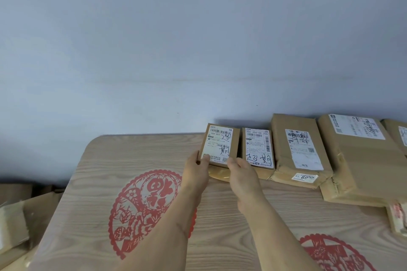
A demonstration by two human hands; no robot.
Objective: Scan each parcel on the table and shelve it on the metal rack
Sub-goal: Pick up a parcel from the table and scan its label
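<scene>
A small brown cardboard parcel [220, 143] with a white label and black handwriting is tilted up at the far side of the wooden table [99, 182]. My left hand [198, 169] grips its lower left corner, thumb on the label. My right hand [242, 174] holds its lower right corner. To its right lie a similar small parcel [258, 149], a mid-size parcel [301, 149] and a larger parcel [361, 160], all lying label-up along the wall. No scanner or metal rack is in view.
A pale blue wall [176, 50] stands right behind the table. Red paper-cut designs [143, 209] decorate the tabletop. Cardboard boxes [19, 220] sit lower at the left. Another parcel [398, 220] shows at the right edge.
</scene>
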